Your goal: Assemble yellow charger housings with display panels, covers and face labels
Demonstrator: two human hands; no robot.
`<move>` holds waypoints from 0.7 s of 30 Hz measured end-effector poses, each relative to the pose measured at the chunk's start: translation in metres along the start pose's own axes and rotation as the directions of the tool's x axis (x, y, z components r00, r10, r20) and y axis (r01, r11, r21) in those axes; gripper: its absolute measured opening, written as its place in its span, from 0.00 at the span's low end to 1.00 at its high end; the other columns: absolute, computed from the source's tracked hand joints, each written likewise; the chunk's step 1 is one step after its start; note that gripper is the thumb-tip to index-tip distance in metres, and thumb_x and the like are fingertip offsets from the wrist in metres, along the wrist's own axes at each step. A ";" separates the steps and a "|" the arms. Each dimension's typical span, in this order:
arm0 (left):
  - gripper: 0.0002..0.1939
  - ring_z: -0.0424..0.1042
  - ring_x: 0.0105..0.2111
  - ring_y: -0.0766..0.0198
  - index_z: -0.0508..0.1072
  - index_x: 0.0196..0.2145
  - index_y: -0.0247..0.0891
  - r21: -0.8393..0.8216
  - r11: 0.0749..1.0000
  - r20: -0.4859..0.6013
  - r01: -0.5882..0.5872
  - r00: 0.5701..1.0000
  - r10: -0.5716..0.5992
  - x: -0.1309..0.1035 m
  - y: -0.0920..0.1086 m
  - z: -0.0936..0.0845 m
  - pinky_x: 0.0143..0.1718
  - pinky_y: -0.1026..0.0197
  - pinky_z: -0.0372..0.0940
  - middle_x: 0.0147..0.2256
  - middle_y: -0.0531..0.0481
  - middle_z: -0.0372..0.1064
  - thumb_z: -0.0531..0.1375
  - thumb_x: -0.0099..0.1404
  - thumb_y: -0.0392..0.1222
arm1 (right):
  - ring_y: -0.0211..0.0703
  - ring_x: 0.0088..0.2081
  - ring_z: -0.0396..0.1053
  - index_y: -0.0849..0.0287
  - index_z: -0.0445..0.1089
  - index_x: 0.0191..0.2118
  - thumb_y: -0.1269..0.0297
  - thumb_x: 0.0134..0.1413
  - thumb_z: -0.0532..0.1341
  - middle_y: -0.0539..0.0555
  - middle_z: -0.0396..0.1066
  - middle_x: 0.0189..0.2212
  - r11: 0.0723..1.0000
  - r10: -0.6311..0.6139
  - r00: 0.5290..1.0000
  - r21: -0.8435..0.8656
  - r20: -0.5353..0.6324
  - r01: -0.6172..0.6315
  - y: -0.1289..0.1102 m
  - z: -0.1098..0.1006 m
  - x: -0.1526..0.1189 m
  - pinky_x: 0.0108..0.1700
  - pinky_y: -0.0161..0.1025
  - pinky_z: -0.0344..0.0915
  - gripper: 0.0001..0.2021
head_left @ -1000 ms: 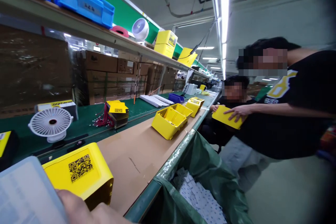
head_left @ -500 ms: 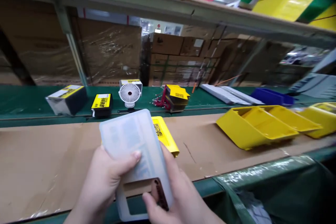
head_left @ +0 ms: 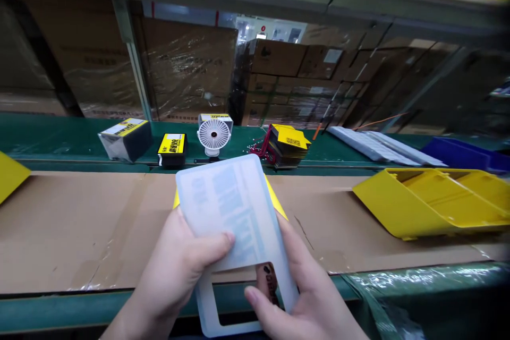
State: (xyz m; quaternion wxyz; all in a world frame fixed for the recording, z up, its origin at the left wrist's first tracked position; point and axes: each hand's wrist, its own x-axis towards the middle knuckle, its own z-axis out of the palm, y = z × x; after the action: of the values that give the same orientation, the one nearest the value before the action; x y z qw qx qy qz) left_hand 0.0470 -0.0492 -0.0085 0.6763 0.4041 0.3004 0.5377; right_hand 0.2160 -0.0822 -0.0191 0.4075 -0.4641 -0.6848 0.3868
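Between my hands is a whitish card [head_left: 235,196] with faint blue print and a rectangular cut-out at its lower end. My left hand [head_left: 175,260] grips its left side, thumb pressed on the face. My right hand [head_left: 306,281] holds the right edge, thumb across the cut-out. A small brown piece with dark markings [head_left: 268,281] shows through the opening beside that thumb; whether it is held, I cannot tell. Yellow material [head_left: 275,197] sticks out behind the card on both sides, mostly hidden.
Brown cardboard [head_left: 99,223] covers the bench front. Behind it stand a boxed item [head_left: 126,141], a black-and-yellow box [head_left: 172,150], a white fan [head_left: 214,135] and a stack of yellow-topped cards with red cords [head_left: 289,146]. Yellow bins [head_left: 422,202] sit right, a blue bin [head_left: 458,153] behind.
The view has swung left and upright, so the bench things appear further right. The card is still in both hands, and it now covers most of the yellow material behind it.
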 end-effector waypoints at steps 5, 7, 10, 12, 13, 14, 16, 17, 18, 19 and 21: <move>0.27 0.72 0.43 0.54 0.65 0.52 0.42 0.048 0.999 -0.069 0.010 0.998 -0.007 0.002 0.000 0.001 0.45 0.55 0.69 0.44 0.46 0.72 0.65 0.54 0.37 | 0.41 0.27 0.71 0.55 0.37 0.64 0.70 0.48 0.58 0.56 0.71 0.35 0.992 -0.081 0.996 -0.095 -0.026 0.078 0.006 0.007 -0.006 0.24 0.33 0.71 0.39; 0.22 0.73 0.41 0.53 0.69 0.48 0.40 0.083 0.997 -0.099 0.008 0.995 0.000 0.004 0.000 0.002 0.43 0.55 0.70 0.42 0.46 0.73 0.66 0.54 0.38 | 0.40 0.25 0.69 0.53 0.37 0.64 0.70 0.48 0.58 0.53 0.71 0.30 0.980 -0.123 0.991 -0.164 -0.048 0.114 0.009 0.009 -0.007 0.27 0.36 0.72 0.40; 0.18 0.73 0.40 0.52 0.73 0.42 0.36 0.100 0.995 -0.110 0.010 0.994 0.001 0.005 0.000 0.002 0.42 0.55 0.71 0.41 0.45 0.73 0.66 0.53 0.39 | 0.40 0.25 0.69 0.51 0.36 0.64 0.71 0.46 0.58 0.51 0.71 0.29 0.956 -0.154 0.986 -0.260 -0.062 0.133 0.013 0.011 -0.007 0.29 0.38 0.73 0.41; 0.20 0.73 0.40 0.52 0.72 0.45 0.37 0.066 0.998 -0.127 0.016 0.992 -0.007 0.005 -0.001 0.003 0.42 0.54 0.71 0.41 0.44 0.73 0.66 0.54 0.40 | 0.41 0.25 0.69 0.52 0.36 0.64 0.72 0.46 0.58 0.51 0.70 0.27 0.949 -0.172 0.983 -0.275 -0.056 0.151 0.013 0.011 -0.006 0.29 0.38 0.73 0.41; 0.21 0.73 0.41 0.52 0.70 0.47 0.37 0.041 0.999 -0.146 0.017 0.989 -0.011 0.005 -0.002 0.003 0.42 0.54 0.71 0.42 0.44 0.73 0.65 0.55 0.41 | 0.41 0.24 0.69 0.53 0.37 0.63 0.72 0.46 0.58 0.50 0.69 0.25 0.950 -0.178 0.982 -0.268 -0.056 0.157 0.013 0.011 -0.005 0.29 0.38 0.73 0.41; 0.21 0.73 0.41 0.53 0.69 0.48 0.38 0.013 1.000 -0.173 0.013 0.985 -0.010 0.004 -0.002 0.003 0.41 0.55 0.71 0.42 0.44 0.73 0.63 0.57 0.42 | 0.41 0.24 0.69 0.54 0.38 0.63 0.72 0.46 0.58 0.49 0.69 0.24 0.954 -0.180 0.982 -0.255 -0.056 0.160 0.012 0.010 -0.004 0.29 0.37 0.73 0.40; 0.20 0.73 0.41 0.54 0.68 0.50 0.40 -0.030 1.000 -0.217 0.005 0.976 -0.011 0.004 -0.004 0.003 0.40 0.56 0.71 0.43 0.45 0.73 0.59 0.60 0.45 | 0.40 0.22 0.68 0.56 0.39 0.63 0.72 0.47 0.58 0.48 0.68 0.23 0.964 -0.167 0.985 -0.219 -0.046 0.153 0.010 0.009 -0.002 0.28 0.36 0.72 0.39; 0.19 0.72 0.41 0.54 0.68 0.50 0.40 -0.035 0.999 -0.227 0.006 0.974 -0.014 0.005 -0.004 0.003 0.40 0.57 0.70 0.43 0.45 0.73 0.58 0.61 0.46 | 0.39 0.22 0.68 0.55 0.39 0.63 0.72 0.47 0.58 0.48 0.68 0.23 0.969 -0.152 0.988 -0.201 -0.040 0.142 0.010 0.009 -0.002 0.28 0.35 0.72 0.38; 0.19 0.72 0.41 0.54 0.69 0.49 0.40 -0.025 1.000 -0.228 0.011 0.974 -0.016 0.005 -0.004 0.002 0.40 0.58 0.70 0.43 0.45 0.72 0.58 0.61 0.47 | 0.38 0.21 0.68 0.55 0.39 0.63 0.72 0.47 0.58 0.48 0.68 0.23 0.975 -0.138 0.990 -0.183 -0.037 0.129 0.009 0.010 -0.002 0.27 0.35 0.72 0.38; 0.19 0.72 0.42 0.54 0.69 0.49 0.40 -0.002 1.000 -0.221 0.016 0.975 -0.016 0.005 -0.003 0.002 0.41 0.58 0.70 0.43 0.45 0.72 0.59 0.61 0.47 | 0.38 0.21 0.68 0.56 0.39 0.63 0.72 0.48 0.57 0.48 0.68 0.24 0.979 -0.128 0.991 -0.164 -0.038 0.120 0.009 0.010 -0.002 0.27 0.34 0.72 0.38; 0.19 0.72 0.42 0.54 0.70 0.47 0.39 0.066 0.998 -0.188 0.021 0.982 -0.008 0.005 -0.001 0.002 0.42 0.57 0.70 0.43 0.45 0.72 0.62 0.58 0.45 | 0.37 0.21 0.67 0.56 0.39 0.63 0.71 0.49 0.57 0.49 0.69 0.26 0.986 -0.112 0.993 -0.129 -0.036 0.107 0.009 0.011 -0.002 0.26 0.34 0.72 0.37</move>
State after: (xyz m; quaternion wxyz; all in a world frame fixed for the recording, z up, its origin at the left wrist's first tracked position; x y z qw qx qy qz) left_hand 0.0508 -0.0447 -0.0081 0.6348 0.3722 0.3836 0.5580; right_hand 0.2094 -0.0833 -0.0319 0.4126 -0.4591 -0.7234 0.3094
